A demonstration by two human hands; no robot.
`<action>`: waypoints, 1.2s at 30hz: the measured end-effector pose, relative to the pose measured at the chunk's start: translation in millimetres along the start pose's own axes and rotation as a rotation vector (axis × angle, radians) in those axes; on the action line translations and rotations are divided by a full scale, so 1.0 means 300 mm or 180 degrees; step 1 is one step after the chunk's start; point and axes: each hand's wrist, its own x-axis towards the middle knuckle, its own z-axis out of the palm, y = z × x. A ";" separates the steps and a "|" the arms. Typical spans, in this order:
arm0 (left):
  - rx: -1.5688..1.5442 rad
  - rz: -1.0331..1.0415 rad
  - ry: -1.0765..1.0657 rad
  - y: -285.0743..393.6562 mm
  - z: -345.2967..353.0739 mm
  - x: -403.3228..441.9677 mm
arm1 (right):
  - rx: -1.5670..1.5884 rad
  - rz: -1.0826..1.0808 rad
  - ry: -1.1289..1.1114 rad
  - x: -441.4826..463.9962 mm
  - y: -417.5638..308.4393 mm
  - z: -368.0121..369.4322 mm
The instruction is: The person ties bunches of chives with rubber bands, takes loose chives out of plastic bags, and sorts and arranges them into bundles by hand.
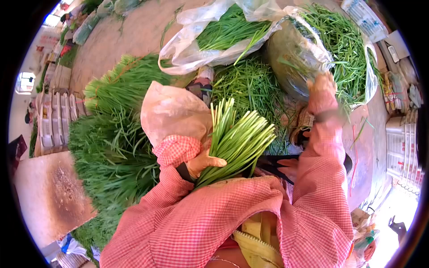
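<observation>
Green, pale-tipped stalks (241, 138) stand bunched above my lap in the left hand (203, 164); through the head camera I see its thumb pressed across them, the other fingers mostly hidden behind. My right hand (322, 87) is blurred beside a plastic bag (292, 62); I cannot tell whether its fingers hold anything. Loose greens (248, 82) spread across the ground between, and a deep leafy heap (111, 147) fills my left. Further out, a white bag (178, 38) gapes around more greens. Dusty, pinkish-brown floor (134, 35) runs beyond, with a brown-stained board (35, 201) at lower left. White crates (56, 116) line the room's left edge, others (402, 147) the right, where glaring daylight washes out the lower corner.
</observation>
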 end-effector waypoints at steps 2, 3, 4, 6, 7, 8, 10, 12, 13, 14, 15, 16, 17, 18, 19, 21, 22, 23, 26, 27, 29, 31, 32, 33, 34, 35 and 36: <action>0.0070 -0.0046 -0.0070 0.032 0.000 -0.003 | 0.0897 0.0251 -0.0305 -0.092 0.005 0.018; 0.0047 -0.0106 -0.0079 0.032 0.005 -0.011 | 0.1427 -0.0399 0.0246 -0.215 -0.018 0.045; -0.0059 -0.0169 -0.0102 0.037 0.008 -0.012 | 0.2264 -0.0224 -0.0412 -0.303 -0.074 0.111; 0.0088 -0.0031 -0.0057 0.055 0.033 -0.002 | 0.4924 -0.0130 -0.2276 -0.458 -0.189 0.188; 0.0224 0.0101 0.0009 0.062 0.051 -0.002 | 0.5625 -0.0300 -0.2587 -0.509 -0.251 0.183; 0.0272 0.0191 0.0025 0.079 0.072 0.004 | 0.6541 -0.1117 -0.2102 -0.508 -0.335 0.161; 0.0899 0.0294 0.0154 0.092 0.041 0.047 | 0.6600 -0.0920 -0.2249 -0.485 -0.393 0.104; 0.1786 0.0773 0.0392 0.085 0.001 0.114 | 0.7132 -0.0310 -0.2137 -0.436 -0.443 0.055; 0.1836 0.0812 0.0353 0.099 0.025 0.133 | 0.7417 0.0101 -0.1981 -0.415 -0.465 0.032; 0.2412 0.0894 0.0261 0.111 0.052 0.151 | 0.7311 0.0287 -0.1522 -0.398 -0.492 0.052; 0.2977 0.0970 0.0168 0.126 0.090 0.162 | 0.7251 0.0307 -0.1379 -0.383 -0.479 0.015; 0.3270 0.0793 0.0126 0.152 0.137 0.165 | 0.7323 0.0388 -0.1250 -0.378 -0.473 0.009; 0.3309 0.0820 0.0071 0.162 0.162 0.174 | 0.7401 0.0482 -0.1113 -0.379 -0.466 0.012; 0.3946 0.1120 -0.0070 0.165 0.182 0.184 | 0.7470 0.0613 -0.0833 -0.380 -0.460 0.035; 0.4567 0.1429 -0.0245 0.168 0.217 0.200 | 0.7466 0.0652 -0.0713 -0.377 -0.445 0.033; 0.5779 0.1786 -0.0267 0.165 0.301 0.237 | 0.7754 0.1279 -0.0552 -0.383 -0.398 0.031; 0.5886 0.1618 0.0073 0.166 0.359 0.236 | 0.7769 0.1496 -0.0425 -0.382 -0.361 0.021; 0.5982 0.1456 0.0377 0.166 0.423 0.247 | 0.7749 0.1562 -0.0161 -0.387 -0.308 0.005; 0.6729 0.1901 0.0195 0.143 0.629 0.356 | 0.8029 0.1559 0.0867 -0.401 -0.091 -0.014; 0.6667 0.2083 -0.0113 0.125 0.705 0.393 | 0.7933 0.1688 0.1197 -0.415 0.004 -0.051; 0.6537 0.2274 -0.0765 0.044 0.865 0.468 | 0.8080 0.1777 0.1853 -0.465 0.219 -0.070; 0.5341 0.2349 -0.2070 -0.052 0.945 0.560 | 0.8214 0.2101 0.1538 -0.577 0.434 -0.033; 0.5272 0.2144 -0.2341 -0.115 0.948 0.602 | 0.7928 0.2632 0.1979 -0.622 0.500 -0.057; 0.4756 0.2054 -0.2629 -0.194 0.915 0.648 | 0.7972 0.2803 0.1750 -0.666 0.602 -0.004; 0.4884 0.1985 -0.2669 -0.245 0.898 0.666 | 0.7898 0.3091 0.1525 -0.701 0.703 0.065; 0.5009 0.1899 -0.2689 -0.276 0.885 0.673 | 0.7822 0.3256 0.1450 -0.726 0.786 0.151; 0.5095 0.1713 -0.2755 -0.286 0.869 0.672 | 0.7437 0.3675 0.1303 -0.732 0.865 0.236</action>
